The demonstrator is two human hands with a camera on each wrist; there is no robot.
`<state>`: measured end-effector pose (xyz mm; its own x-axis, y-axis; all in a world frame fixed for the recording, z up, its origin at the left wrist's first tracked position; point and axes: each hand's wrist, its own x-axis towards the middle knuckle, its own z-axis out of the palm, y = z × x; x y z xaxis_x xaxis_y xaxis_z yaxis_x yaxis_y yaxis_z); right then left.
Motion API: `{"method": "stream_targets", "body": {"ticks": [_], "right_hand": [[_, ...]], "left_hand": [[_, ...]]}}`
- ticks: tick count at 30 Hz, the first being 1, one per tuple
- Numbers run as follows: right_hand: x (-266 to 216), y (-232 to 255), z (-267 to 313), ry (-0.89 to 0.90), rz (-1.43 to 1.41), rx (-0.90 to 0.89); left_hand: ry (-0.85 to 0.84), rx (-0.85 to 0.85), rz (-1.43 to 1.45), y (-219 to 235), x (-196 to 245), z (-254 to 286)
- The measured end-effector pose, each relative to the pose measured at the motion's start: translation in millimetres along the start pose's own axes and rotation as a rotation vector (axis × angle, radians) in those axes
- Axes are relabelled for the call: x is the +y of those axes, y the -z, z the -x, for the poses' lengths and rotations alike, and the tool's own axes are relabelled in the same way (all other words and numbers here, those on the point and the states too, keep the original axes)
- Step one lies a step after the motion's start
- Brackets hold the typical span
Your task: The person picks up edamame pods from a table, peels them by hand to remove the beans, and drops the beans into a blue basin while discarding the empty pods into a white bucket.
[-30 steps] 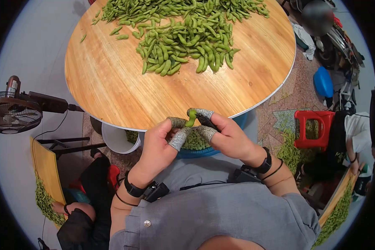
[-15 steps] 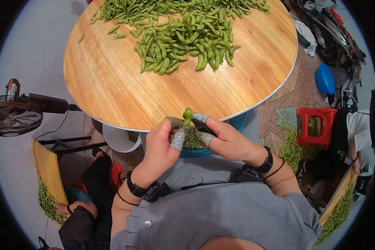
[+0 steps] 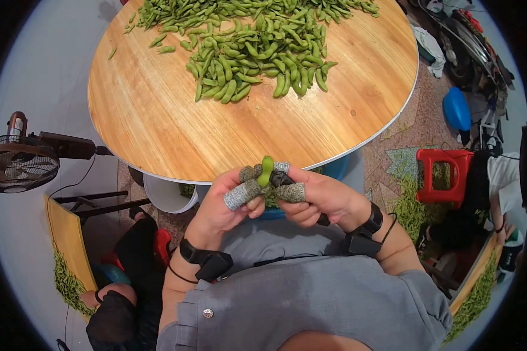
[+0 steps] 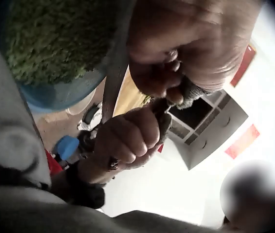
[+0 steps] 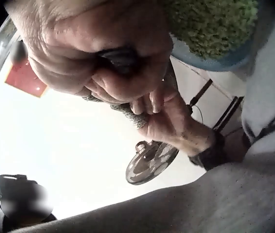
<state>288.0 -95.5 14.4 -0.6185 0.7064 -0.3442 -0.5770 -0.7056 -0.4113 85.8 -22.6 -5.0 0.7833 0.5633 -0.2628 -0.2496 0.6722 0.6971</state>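
Observation:
My left hand [image 3: 225, 205] pinches a green soybean pod [image 3: 267, 166] between thumb and forefinger, its tip pointing up toward the table. Close against it on the right, my right hand [image 3: 325, 199] grips a small black-handled tool [image 3: 324, 220] inside curled fingers; the handle's end also shows in the palm in the right wrist view. The tool's working end is hidden. Grey knitted covers wrap the thumbs and forefingers of both hands. Below the hands, a blue tub [image 4: 54, 99] holds many small green beans [image 4: 54, 43].
A heap of pods [image 3: 257, 52] lies on the round wooden table [image 3: 158, 123] ahead. A white bucket [image 3: 161, 196] stands under its left edge, with a fan [image 3: 20, 161] further left. At right is a red stool [image 3: 444, 186]. People sit at side tables with pods.
Both hands have rolled, bringing the thumbs on top and the fingers curled below. The pod stays in the left hand, now held lower between thumb and forefinger. The heap looks the same.

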Motion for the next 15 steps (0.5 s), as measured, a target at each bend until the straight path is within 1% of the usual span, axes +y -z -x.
{"method": "stream_targets", "body": {"ticks": [2, 3, 5, 6, 8, 9, 11, 13, 15], "right_hand": [[1, 3, -1, -0.034, -0.152, 0.002], [0, 1, 0, -0.029, -0.154, 0.004], [-3, -6, 2, 0.014, 0.006, 0.127], [-4, -10, 2, 0.016, 0.005, 0.127], [-4, -16, 3, 0.021, 0.153, 0.175], [-5, -20, 4, 0.023, 0.153, 0.171], [-5, -25, 6, 0.089, 0.283, 0.214], [-3, -24, 6, 0.106, 0.300, 0.236], [-1, -23, 6, 0.121, 0.315, 0.262]], "left_hand": [[0.029, -0.037, 0.207, 0, -5, -2], [0.033, -0.041, 0.206, -5, -5, -2], [-0.179, 0.266, -0.721, -18, -3, 1], [-0.179, 0.265, -0.724, -20, -2, 2], [-0.653, 0.280, -1.607, -23, 0, 4], [-0.751, 0.271, -1.717, -21, 0, 4], [-0.771, 0.274, -1.755, -22, 0, 3], [-0.794, 0.272, -1.789, -23, -2, 0], [-0.788, 0.268, -1.520, -24, -5, -4]]}}
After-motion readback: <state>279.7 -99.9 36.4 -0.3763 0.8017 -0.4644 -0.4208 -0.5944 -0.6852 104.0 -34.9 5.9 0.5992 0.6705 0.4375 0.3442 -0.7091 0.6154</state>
